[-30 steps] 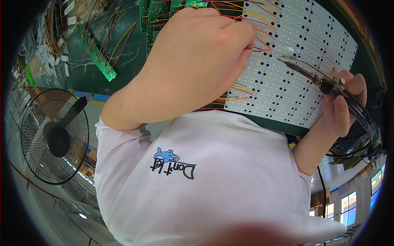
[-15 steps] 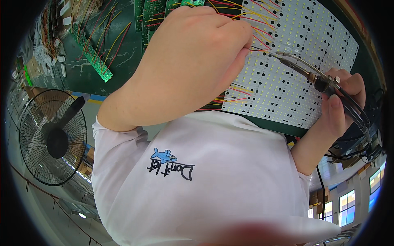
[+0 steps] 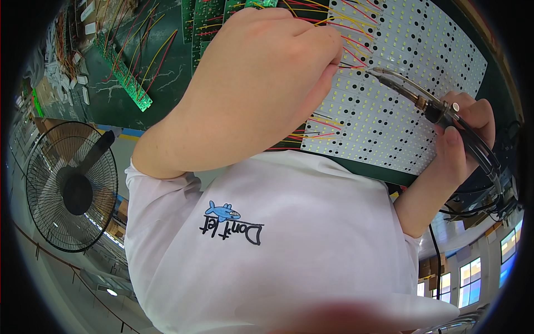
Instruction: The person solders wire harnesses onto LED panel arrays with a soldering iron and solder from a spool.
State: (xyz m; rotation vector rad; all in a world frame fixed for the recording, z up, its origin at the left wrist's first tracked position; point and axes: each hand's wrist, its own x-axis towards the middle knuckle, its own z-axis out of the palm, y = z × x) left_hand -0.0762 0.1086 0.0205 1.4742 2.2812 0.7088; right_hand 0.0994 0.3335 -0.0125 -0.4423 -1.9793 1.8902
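My right hand point(image 3: 464, 139) is closed around a soldering iron point(image 3: 431, 108) with a thin metal solder-feed tube point(image 3: 403, 78) running alongside it. The iron's tip is at the end of a thin wire point(image 3: 351, 68) on a white LED panel point(image 3: 389, 125). That wire comes out from the fingers of my left hand point(image 3: 272, 78), which are pinched together over the panel's left edge; the fingertips are partly hidden behind the hand. Red, yellow and black wires point(image 3: 356, 25) lie across the panel's edge above and below this spot. Green circuit boards point(image 3: 203, 25) sit partly behind my left hand.
A separate green circuit strip point(image 3: 130, 86) with wires lies on the dark green tabletop point(image 3: 167, 100) at left. Bundled wires with white connectors point(image 3: 69, 67) are heaped farther left. A black fan point(image 3: 75, 189) stands beyond the table's left side. Black cables point(image 3: 489, 189) hang near my right hand.
The soldering iron's tip has shifted very slightly up and left, to the wire's end. My left hand keeps its place and its pinch.
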